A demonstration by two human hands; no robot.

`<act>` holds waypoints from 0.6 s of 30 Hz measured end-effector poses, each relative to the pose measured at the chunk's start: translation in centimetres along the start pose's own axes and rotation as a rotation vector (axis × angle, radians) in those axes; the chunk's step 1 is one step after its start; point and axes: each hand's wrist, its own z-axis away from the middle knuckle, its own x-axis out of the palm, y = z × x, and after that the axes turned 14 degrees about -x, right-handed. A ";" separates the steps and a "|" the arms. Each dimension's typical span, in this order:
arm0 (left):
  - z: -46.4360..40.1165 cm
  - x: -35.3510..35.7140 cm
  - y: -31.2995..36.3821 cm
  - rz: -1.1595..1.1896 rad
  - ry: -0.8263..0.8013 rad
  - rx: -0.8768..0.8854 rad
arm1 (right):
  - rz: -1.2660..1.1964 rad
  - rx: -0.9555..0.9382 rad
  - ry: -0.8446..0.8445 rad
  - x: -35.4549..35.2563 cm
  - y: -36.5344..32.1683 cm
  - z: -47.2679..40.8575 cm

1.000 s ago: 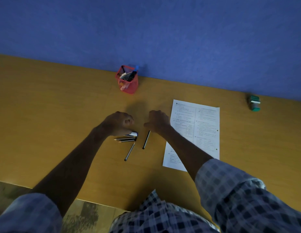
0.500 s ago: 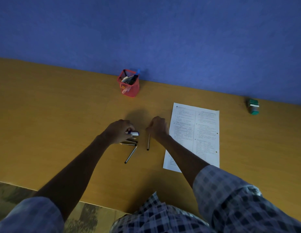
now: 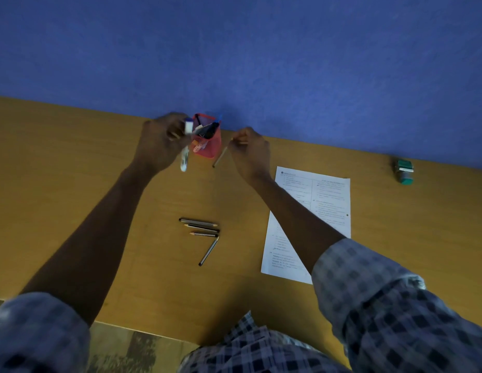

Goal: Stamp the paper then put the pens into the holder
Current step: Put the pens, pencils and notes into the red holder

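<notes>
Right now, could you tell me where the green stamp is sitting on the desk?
In the head view, the green stamp sits at the far right of the desk, close to the blue wall, beyond the paper and clear of both hands.

Office or study desk setting. Wooden desk [image 3: 72,184] against plain blue wall [image 3: 234,49]. Red mesh pen holder [image 3: 208,146] at wall edge, stuffed with pens. Printed sheet [image 3: 328,205] lying flat, loose pencils [image 3: 200,228] beside it, green stamp [image 3: 404,172] far right. Patterned floor [image 3: 121,345] below desk edge.
</notes>
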 end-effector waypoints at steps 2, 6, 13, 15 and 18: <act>-1.4 -1.0 0.9 0.054 0.062 0.037 | -0.014 -0.033 0.031 0.1 -0.4 -1.1; -3.7 -1.6 2.4 0.179 0.157 0.025 | 0.026 -0.077 0.081 0.2 -1.0 -3.5; -6.7 0.1 3.1 0.213 0.217 0.025 | 0.178 -0.155 0.082 1.1 -1.5 -6.3; -7.4 1.0 2.5 0.209 0.206 0.012 | 0.228 -0.168 0.050 1.6 -1.2 -6.7; -8.4 2.3 1.5 0.161 0.187 -0.016 | 0.297 -0.203 0.008 2.6 -0.8 -7.1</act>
